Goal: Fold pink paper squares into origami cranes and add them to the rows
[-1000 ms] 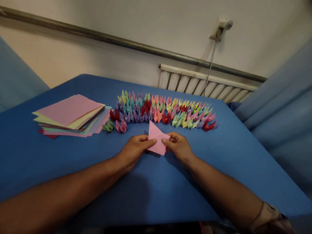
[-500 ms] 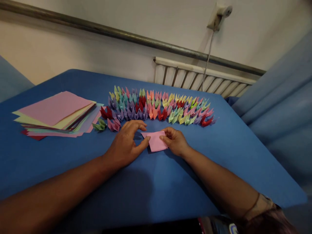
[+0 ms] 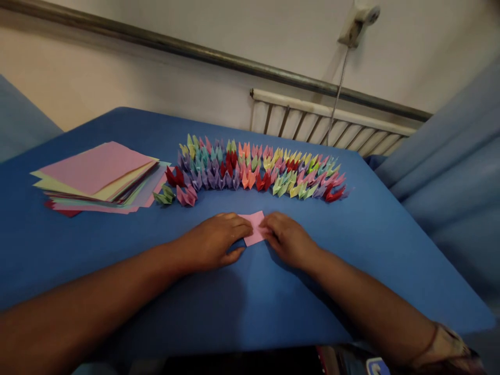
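Note:
A small folded piece of pink paper (image 3: 255, 237) lies on the blue table between my hands. My left hand (image 3: 216, 240) has its fingers together and bent over the paper's left side, holding it against the table; the thumb rests apart, below the edge. On the other side, my right hand (image 3: 291, 239) grips the paper's right part with bent fingertips, which hide that edge. Beyond the hands stand rows of folded paper cranes (image 3: 250, 179) in many colours. The closest to my left hand are a pink crane (image 3: 187, 196) and a green crane (image 3: 164, 195).
A stack of coloured paper sheets (image 3: 99, 166) lies at the left of the blue table (image 3: 351, 260). Behind it are a wall rail (image 3: 195, 50), a radiator (image 3: 312, 114) and a cord (image 3: 339, 96). Blue curtain (image 3: 461, 156) hangs at the right.
My left fingers have come down from above the table onto the paper's left side. The right fingers now bend over the paper, which has turned slightly. The view has shifted a little.

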The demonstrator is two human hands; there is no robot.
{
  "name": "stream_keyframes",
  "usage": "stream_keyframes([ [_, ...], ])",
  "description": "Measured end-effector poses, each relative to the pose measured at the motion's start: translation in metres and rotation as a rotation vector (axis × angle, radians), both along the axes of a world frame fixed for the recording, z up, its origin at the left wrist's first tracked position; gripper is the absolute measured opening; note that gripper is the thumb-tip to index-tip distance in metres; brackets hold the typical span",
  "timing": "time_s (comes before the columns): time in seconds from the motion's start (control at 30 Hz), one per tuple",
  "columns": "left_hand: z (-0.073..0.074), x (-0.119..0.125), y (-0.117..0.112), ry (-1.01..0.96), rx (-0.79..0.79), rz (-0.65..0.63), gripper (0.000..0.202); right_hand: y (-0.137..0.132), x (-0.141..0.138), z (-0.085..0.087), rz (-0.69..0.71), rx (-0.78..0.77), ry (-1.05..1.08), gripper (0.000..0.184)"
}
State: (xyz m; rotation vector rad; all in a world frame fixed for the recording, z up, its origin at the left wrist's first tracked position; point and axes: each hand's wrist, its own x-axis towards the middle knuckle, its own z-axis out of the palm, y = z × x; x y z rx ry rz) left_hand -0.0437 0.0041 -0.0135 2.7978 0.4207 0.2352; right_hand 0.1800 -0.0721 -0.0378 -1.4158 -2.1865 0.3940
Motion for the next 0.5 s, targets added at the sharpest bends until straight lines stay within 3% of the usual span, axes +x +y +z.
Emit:
stream_keyframes([
  [0.17,0.002,0.007,-0.007,0.012,0.063,0.037,0.019,-0.010,0.006,0.002,0.076,-0.031,0.026,0.031],
  [0.5,-0.004,0.016,-0.008,-0.048,-0.034,0.200,0.017,0.000,0.004,-0.002,-0.037,-0.080,0.064,0.005],
])
